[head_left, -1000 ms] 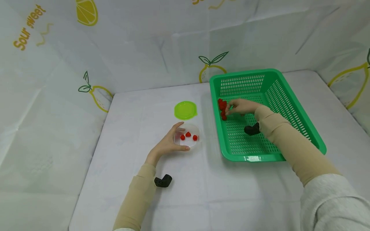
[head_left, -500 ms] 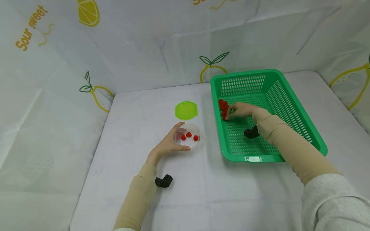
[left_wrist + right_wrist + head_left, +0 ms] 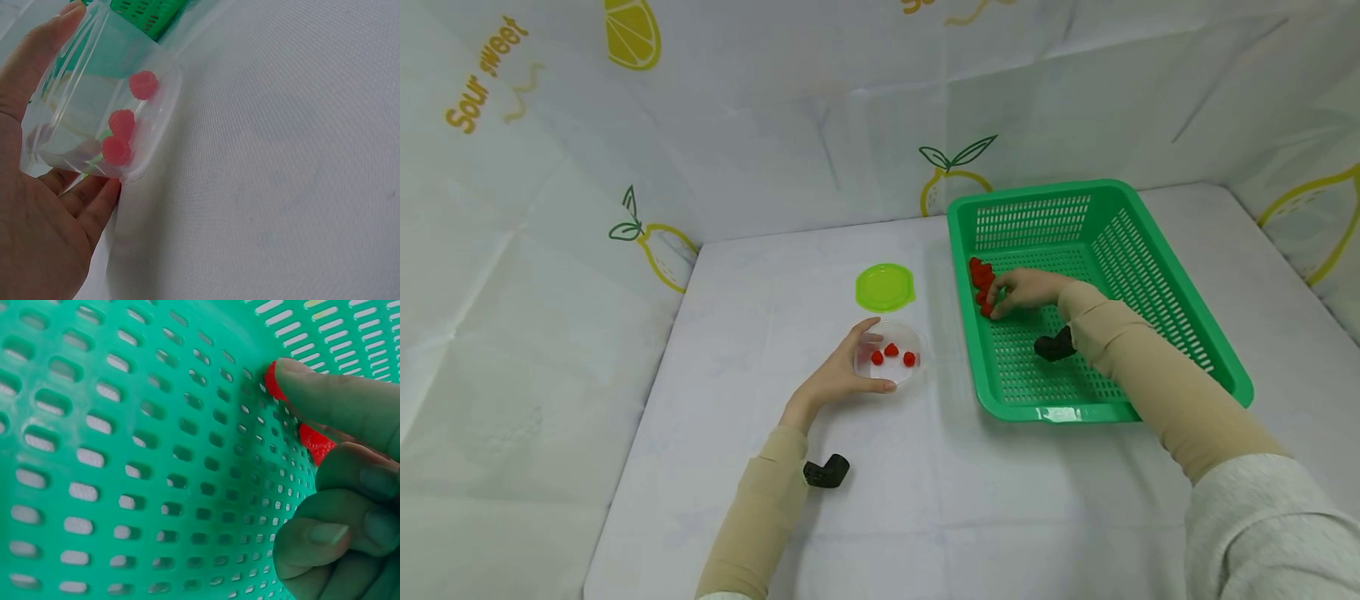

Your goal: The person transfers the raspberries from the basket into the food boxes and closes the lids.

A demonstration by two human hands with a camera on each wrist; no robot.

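Lid (image 3: 885, 288), cup (image 3: 904, 333) and basket (image 3: 1060, 413) on a desk (image 3: 737, 358).
Left hand (image 3: 835, 373): curled round the cup, well in from the desk's left edge; three raspberries (image 3: 891, 350) inside. Lid: green, flat, just beyond the cup. Basket: green, at the desk's far edge; red raspberries (image 3: 981, 273) along its left wall. Right hand (image 3: 1030, 287): thumb tip at one; whether grasping, cannot tell.

Passable along the tabletop's (image 3: 730, 325) left edge, more narrowly between clear cup (image 3: 891, 372) and green basket (image 3: 1097, 412); blocked rightward by basket walls and, over the near rim, by the right forearm (image 3: 1172, 400).
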